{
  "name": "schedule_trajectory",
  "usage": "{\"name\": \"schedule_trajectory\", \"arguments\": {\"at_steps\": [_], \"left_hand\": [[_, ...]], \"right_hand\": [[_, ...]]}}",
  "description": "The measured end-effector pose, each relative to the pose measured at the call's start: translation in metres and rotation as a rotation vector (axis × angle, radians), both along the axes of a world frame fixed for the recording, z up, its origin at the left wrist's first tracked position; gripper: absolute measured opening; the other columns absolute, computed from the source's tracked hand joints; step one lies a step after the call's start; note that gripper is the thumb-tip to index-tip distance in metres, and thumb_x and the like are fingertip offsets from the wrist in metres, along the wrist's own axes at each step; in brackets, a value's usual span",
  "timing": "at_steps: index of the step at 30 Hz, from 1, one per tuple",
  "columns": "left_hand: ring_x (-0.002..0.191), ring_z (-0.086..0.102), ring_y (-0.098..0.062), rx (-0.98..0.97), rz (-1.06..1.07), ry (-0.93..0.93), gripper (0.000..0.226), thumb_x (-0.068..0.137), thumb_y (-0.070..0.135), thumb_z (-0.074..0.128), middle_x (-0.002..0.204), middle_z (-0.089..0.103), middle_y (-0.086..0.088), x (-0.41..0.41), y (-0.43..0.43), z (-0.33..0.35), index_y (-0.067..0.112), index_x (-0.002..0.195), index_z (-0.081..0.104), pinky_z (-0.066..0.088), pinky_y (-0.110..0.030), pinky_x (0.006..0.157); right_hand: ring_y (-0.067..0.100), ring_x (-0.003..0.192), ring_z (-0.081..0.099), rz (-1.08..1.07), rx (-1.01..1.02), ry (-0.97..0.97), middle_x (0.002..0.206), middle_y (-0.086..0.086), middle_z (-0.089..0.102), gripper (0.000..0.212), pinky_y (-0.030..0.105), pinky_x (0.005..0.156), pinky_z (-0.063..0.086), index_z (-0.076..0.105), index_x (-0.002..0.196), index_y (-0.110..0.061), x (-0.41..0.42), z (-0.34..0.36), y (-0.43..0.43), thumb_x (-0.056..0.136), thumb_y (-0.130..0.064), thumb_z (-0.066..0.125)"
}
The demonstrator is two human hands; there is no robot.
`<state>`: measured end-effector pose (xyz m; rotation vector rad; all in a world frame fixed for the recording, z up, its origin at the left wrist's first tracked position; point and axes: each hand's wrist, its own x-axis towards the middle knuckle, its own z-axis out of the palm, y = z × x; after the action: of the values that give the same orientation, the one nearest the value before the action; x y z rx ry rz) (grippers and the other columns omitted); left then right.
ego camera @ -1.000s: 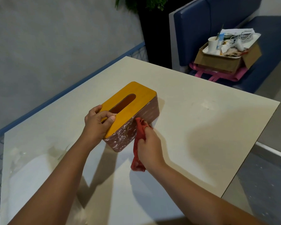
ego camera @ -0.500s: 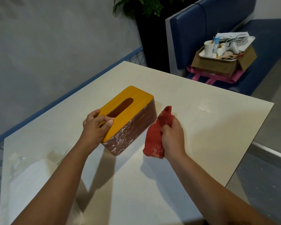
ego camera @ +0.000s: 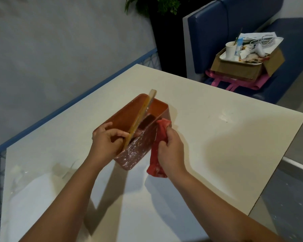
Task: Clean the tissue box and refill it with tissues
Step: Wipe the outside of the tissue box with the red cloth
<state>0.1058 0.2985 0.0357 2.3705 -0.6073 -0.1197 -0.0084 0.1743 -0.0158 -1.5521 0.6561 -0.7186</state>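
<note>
A brown tissue box (ego camera: 136,151) with white smears on its side stands on the cream table (ego camera: 217,137). Its yellow wooden lid (ego camera: 141,117) is tipped up on edge inside the box opening, so the orange inside shows. My left hand (ego camera: 107,141) grips the near end of the lid. My right hand (ego camera: 171,149) holds a red cloth (ego camera: 157,151) against the right side of the box, the cloth's top bunched at the box rim and its tail hanging down to the table. No tissues are visible in the box.
A blue bench seat (ego camera: 287,70) beyond the table carries a cardboard box (ego camera: 238,69) with a tray of cups and clutter. A potted plant (ego camera: 157,7) stands at the far corner. A clear plastic wrapper (ego camera: 24,173) lies near the table's left edge.
My left hand has lifted the yellow lid from flat to standing on edge, opening the box. My right hand brought the red cloth back against the box's right side.
</note>
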Motion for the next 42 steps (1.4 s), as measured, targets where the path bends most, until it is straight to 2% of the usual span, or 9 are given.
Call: {"name": "schedule_trajectory", "arguments": {"at_steps": [5,8,19,27,32,35,38,40,42], "left_hand": [[0.129,0.038,-0.019,0.22,-0.001,-0.135,0.025,0.091,0.017,0.053,0.131,0.052,0.007,0.006,-0.011,0.003,0.035,0.08,0.066,-0.001,-0.053,0.116],[0.128,0.041,-0.017,0.297,-0.021,-0.109,0.023,0.098,0.03,0.04,0.126,0.057,0.008,0.009,-0.017,0.008,0.034,0.094,0.062,-0.008,-0.051,0.115],[0.131,0.032,-0.021,0.551,-0.151,-0.098,0.051,0.095,0.057,0.025,0.14,0.042,0.007,0.019,-0.021,0.013,0.034,0.127,0.056,0.012,-0.04,0.112],[0.13,0.032,-0.024,0.668,-0.153,-0.013,0.043,0.095,0.056,0.029,0.137,0.041,0.003,0.02,-0.026,0.023,0.038,0.123,0.055,0.019,-0.04,0.109],[0.126,0.033,-0.023,0.567,-0.122,0.062,0.036,0.093,0.057,0.034,0.129,0.042,0.004,0.019,-0.025,0.026,0.036,0.104,0.061,0.02,-0.04,0.107],[0.121,0.036,-0.023,0.445,-0.073,0.11,0.037,0.092,0.057,0.039,0.117,0.04,0.006,0.018,-0.024,0.026,0.03,0.101,0.062,0.027,-0.045,0.109],[0.118,0.036,-0.022,0.393,-0.045,0.122,0.035,0.091,0.056,0.041,0.112,0.038,0.008,0.02,-0.023,0.025,0.029,0.096,0.063,0.027,-0.046,0.109],[0.115,0.036,-0.02,0.37,-0.037,0.124,0.035,0.091,0.056,0.042,0.112,0.038,0.008,0.021,-0.022,0.024,0.029,0.095,0.063,0.027,-0.045,0.108],[0.113,0.036,-0.018,0.335,-0.025,0.129,0.034,0.091,0.057,0.043,0.111,0.038,0.009,0.022,-0.021,0.023,0.029,0.095,0.063,0.028,-0.043,0.106]], "right_hand": [[0.014,0.079,0.059,0.016,0.102,0.027,0.087,-0.007,0.058,0.036,0.019,0.062,0.049,0.055,0.097,-0.024,-0.001,-0.004,-0.01,0.083,0.006,0.04],[0.017,0.081,0.06,0.029,0.135,0.031,0.089,-0.005,0.06,0.037,0.023,0.064,0.052,0.054,0.099,-0.026,-0.002,-0.002,-0.009,0.086,0.004,0.04],[0.021,0.075,0.061,0.212,0.108,0.065,0.079,-0.002,0.062,0.034,0.032,0.061,0.052,0.06,0.085,-0.018,-0.012,0.006,0.007,0.079,0.009,0.042],[0.014,0.061,0.065,0.3,0.289,0.078,0.071,-0.003,0.068,0.034,0.024,0.052,0.05,0.066,0.085,-0.022,-0.019,0.015,-0.001,0.07,0.003,0.048],[0.028,0.071,0.065,0.332,0.428,0.251,0.082,0.01,0.068,0.035,0.03,0.058,0.051,0.061,0.093,-0.014,-0.021,0.015,-0.039,0.066,0.004,0.048],[0.027,0.081,0.065,0.352,0.25,0.407,0.094,0.009,0.068,0.032,0.035,0.069,0.056,0.059,0.094,-0.018,-0.02,0.011,-0.057,0.066,-0.005,0.052],[0.025,0.101,0.062,0.298,0.062,0.491,0.119,0.007,0.062,0.044,0.041,0.089,0.053,0.052,0.125,-0.018,-0.015,0.013,-0.067,0.082,-0.008,0.053],[0.02,0.113,0.054,0.203,-0.069,0.383,0.129,0.003,0.053,0.045,0.032,0.094,0.047,0.044,0.136,-0.017,-0.012,0.026,-0.071,0.092,-0.015,0.053],[0.01,0.103,0.056,0.134,-0.112,0.157,0.121,0.0,0.054,0.037,0.018,0.08,0.045,0.047,0.132,-0.02,-0.005,0.053,-0.075,0.096,-0.025,0.049]]}}
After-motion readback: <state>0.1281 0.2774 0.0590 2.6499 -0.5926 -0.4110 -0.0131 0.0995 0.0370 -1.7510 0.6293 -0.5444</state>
